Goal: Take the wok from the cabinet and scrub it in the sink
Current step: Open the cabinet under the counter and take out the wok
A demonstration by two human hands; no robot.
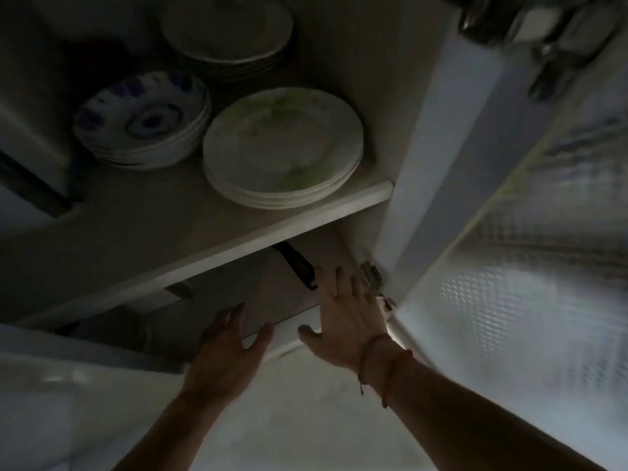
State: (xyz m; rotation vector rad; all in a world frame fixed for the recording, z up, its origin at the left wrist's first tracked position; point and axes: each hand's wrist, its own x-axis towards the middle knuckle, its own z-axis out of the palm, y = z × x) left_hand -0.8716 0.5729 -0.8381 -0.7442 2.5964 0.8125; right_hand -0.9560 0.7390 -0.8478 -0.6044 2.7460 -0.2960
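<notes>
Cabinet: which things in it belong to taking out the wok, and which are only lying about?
For the job: black handle under the shelf, likely the wok's; left hand; right hand, both open, reaching.
Lying about: front plates; blue-patterned bowls; rear plates.

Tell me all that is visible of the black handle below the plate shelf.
The black handle is long, straight, perhaps plastic. It sticks out slantwise from under the shelf, its free end close to the right hand; contact cannot be told. What it belongs to is hidden. The left hand is apart from it.
</notes>
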